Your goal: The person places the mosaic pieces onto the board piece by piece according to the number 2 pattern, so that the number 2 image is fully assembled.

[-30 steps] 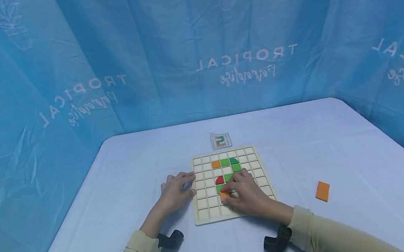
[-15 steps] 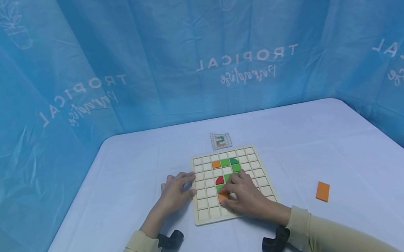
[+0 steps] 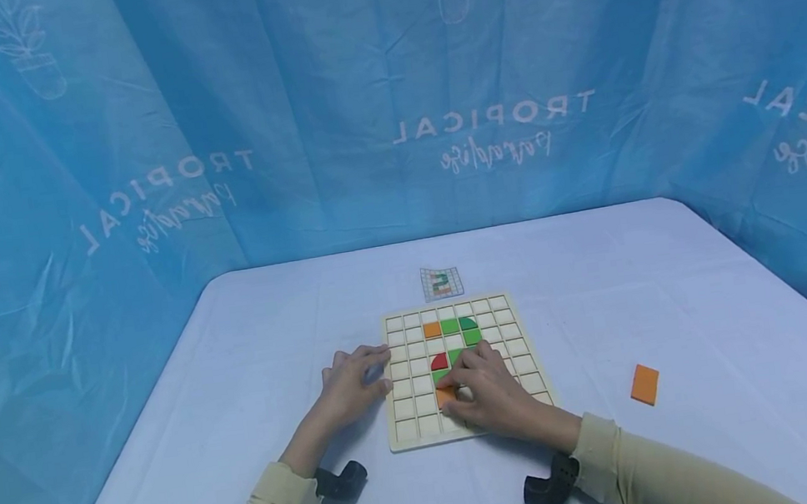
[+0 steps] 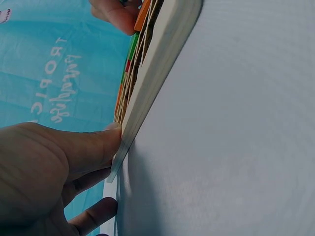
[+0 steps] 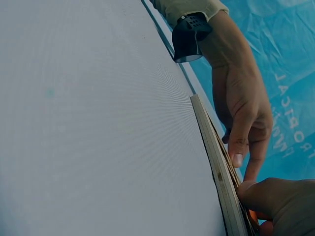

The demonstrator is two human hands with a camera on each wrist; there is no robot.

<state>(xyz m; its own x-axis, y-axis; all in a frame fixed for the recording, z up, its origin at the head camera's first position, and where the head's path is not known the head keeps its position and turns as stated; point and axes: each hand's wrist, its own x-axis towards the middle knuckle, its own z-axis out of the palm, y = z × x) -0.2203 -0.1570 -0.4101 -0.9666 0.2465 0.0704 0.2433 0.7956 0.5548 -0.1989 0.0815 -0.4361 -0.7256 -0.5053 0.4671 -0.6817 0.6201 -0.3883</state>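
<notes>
My right hand (image 3: 492, 388) pinches a small orange square tile (image 3: 447, 398) between thumb and fingers, down at a cell in the lower part of the wooden grid board (image 3: 427, 442). Just above it are a partly covered green tile and a red quarter-round tile (image 3: 438, 361). Higher up sit another orange tile (image 3: 432, 330), green tiles (image 3: 450, 326) and a dark green quarter-round one (image 3: 468, 322). At the board's left edge my left hand (image 3: 350, 385) rests with loosely extended fingers; in the left wrist view its thumb (image 4: 93, 147) touches the rim. My right hand hides several cells.
A loose orange piece (image 3: 645, 384) lies on the white-covered table (image 3: 268, 319) to the right. Behind the board is a small card (image 3: 441, 283) with a gridded coloured pattern. A blue printed curtain (image 3: 335, 185) surrounds the table.
My right hand has moved slightly left and down with the orange tile, which now lies flush with the cell below the green one. My left hand has stayed in place.
</notes>
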